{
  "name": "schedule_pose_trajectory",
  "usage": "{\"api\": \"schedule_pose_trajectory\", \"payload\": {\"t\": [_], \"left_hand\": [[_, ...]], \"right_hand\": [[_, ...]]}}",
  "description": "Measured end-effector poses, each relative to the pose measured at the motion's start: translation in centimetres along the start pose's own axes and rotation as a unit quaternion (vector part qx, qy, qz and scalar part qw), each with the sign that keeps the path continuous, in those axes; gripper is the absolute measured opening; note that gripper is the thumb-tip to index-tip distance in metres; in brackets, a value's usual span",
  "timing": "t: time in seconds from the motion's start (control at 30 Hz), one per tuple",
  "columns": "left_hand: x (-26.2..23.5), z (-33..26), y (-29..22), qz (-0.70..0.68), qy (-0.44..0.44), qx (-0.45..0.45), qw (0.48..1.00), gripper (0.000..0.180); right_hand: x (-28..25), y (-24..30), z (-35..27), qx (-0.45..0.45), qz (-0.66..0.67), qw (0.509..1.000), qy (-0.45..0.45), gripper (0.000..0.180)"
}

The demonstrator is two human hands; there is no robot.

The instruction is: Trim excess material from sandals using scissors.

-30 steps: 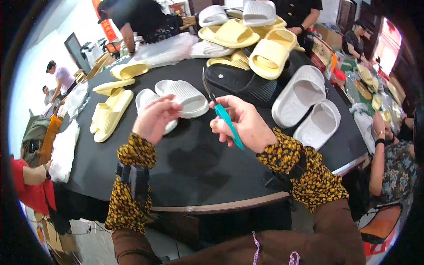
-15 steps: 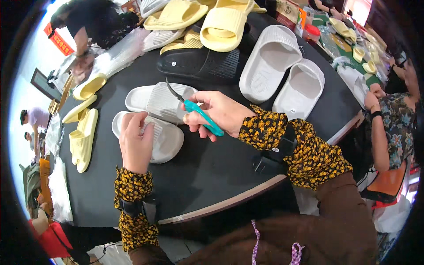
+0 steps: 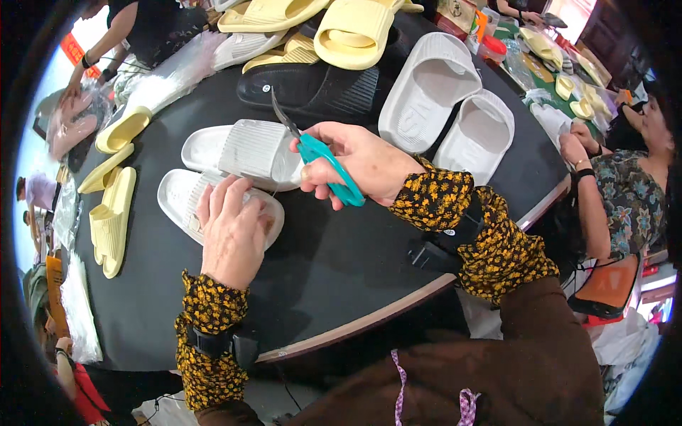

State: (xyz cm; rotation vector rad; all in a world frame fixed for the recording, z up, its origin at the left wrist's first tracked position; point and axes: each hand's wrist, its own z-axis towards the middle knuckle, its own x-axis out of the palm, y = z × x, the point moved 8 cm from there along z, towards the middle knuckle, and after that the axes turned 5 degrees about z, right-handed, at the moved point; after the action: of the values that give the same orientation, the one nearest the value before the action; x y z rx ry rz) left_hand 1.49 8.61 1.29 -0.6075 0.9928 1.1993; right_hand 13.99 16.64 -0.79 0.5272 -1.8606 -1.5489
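My right hand [image 3: 359, 165] is closed around the teal handles of small scissors [image 3: 332, 170]; their dark curved blades point up and away to the left. My left hand [image 3: 231, 224] lies over the strap of the nearer white slipper [image 3: 177, 199], its fingers bent onto it and the fingertips partly hidden. Just beyond, a second white slipper [image 3: 259, 149] with a ribbed strap lies alongside, its open end close to my right hand. Both slippers rest on the black tabletop [image 3: 341, 270].
Two larger white slippers [image 3: 430, 92] stand to the right. At the back are a black slipper [image 3: 312, 92] and a pile with yellow slippers [image 3: 355, 32]. More yellow slippers [image 3: 114, 220] line the left side, near clear plastic bags [image 3: 79, 312]. A co-worker [image 3: 625, 192] sits at the right.
My left hand has come down from above the nearer white slipper onto its strap. The scissors stay in my right hand, blades slightly more upright. The whole view has shifted a little.
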Motion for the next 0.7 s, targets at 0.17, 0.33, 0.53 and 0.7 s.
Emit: {"api": "schedule_pose_trajectory", "payload": {"t": [0.17, 0.33, 0.53, 0.7], "left_hand": [[-0.4, -0.1, 1.8, -0.108, -0.042, -0.028, 0.993, 0.012], [0.3, -1.4, 6.3, -0.390, -0.097, -0.242, 0.883, 0.005], [-0.1, -1.9, 7.3, -0.461, -0.119, -0.290, 0.830, 0.010], [-0.3, -1.8, 7.6, -0.468, -0.138, -0.280, 0.827, 0.010]], "right_hand": [[0.7, -0.2, 0.0, -0.019, -0.028, 0.998, 0.054, 0.048], [1.2, -0.6, -0.7, 0.028, 0.034, 0.993, 0.107, 0.034], [3.0, -1.5, -1.5, 0.082, 0.048, 0.982, 0.161, 0.034], [3.8, -2.0, -1.8, 0.112, 0.085, 0.969, 0.201, 0.035]]}}
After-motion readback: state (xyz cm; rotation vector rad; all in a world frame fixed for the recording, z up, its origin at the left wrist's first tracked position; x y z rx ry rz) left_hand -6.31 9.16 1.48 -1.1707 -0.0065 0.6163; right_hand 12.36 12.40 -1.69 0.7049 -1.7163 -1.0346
